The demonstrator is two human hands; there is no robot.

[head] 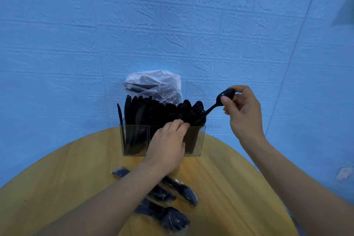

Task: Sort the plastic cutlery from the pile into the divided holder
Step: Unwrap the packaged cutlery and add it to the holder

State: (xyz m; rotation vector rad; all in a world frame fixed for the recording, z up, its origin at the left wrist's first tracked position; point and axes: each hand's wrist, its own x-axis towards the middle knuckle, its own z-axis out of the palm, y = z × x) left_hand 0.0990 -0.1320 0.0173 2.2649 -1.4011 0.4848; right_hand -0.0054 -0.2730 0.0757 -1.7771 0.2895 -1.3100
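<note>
A clear divided holder (134,140) stands at the far edge of the round wooden table, packed with upright black plastic cutlery (153,113). My right hand (243,113) pinches the bowl of a black spoon (220,101) whose handle slants down into the holder's right compartment. My left hand (168,143) rests on the holder's front wall, fingertips touching the cutlery at the rim. A pile of wrapped black cutlery (172,207) lies near me on the table, partly hidden by my left forearm.
A clear plastic bag (153,84) with more black cutlery sits behind the holder against the blue brick-pattern wall. The wooden table (57,178) curves away on both sides. A small wrapped piece (120,172) lies left of the pile.
</note>
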